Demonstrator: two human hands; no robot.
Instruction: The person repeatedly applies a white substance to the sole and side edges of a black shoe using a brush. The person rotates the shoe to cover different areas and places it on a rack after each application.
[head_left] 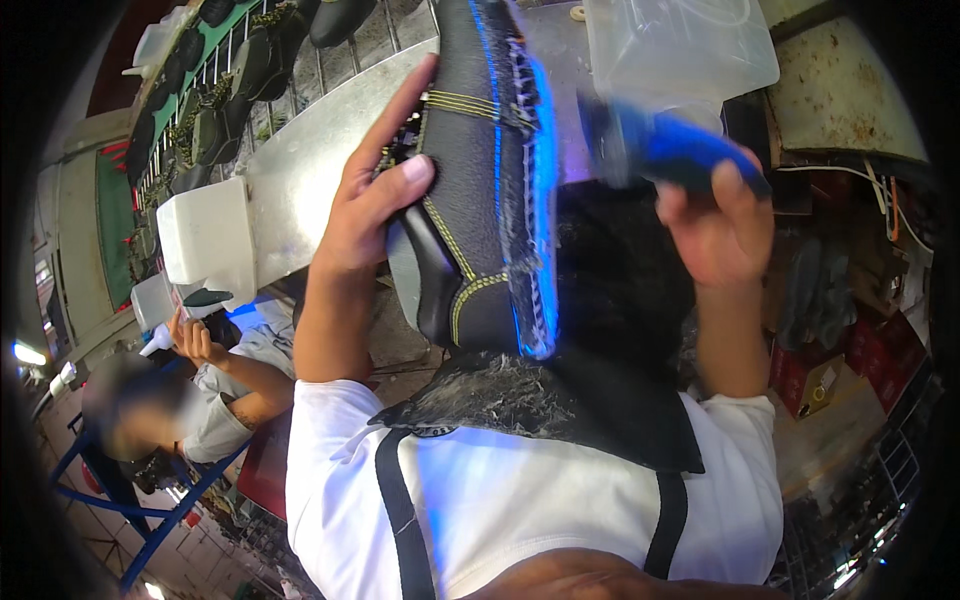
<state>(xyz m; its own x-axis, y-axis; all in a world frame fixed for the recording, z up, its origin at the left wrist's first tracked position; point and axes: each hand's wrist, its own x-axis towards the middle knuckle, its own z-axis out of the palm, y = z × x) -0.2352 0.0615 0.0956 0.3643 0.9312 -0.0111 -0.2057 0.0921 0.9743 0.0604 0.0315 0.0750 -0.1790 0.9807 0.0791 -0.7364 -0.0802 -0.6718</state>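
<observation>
My left hand (pixel 362 215) is closed around a black shoe upper (pixel 465 190) with yellow stitching, thumb on its side and fingers along its opening. The shoe is turned on its side above my lap, its underside edge facing right, with rough stitching and a bright blue glow along it. My right hand (pixel 722 225) grips a blue-handled tool (pixel 685 150) that looks like a brush. Motion smears its dark end, which points left toward the shoe but stays apart from it.
A translucent plastic container (pixel 680 50) stands on the metal table (pixel 300 150) at the far right. Another white container (pixel 207 232) sits at its left edge. Black shoes hang on a rack (pixel 215 100) at upper left. A co-worker (pixel 225 390) sits at left, holding a small dark piece.
</observation>
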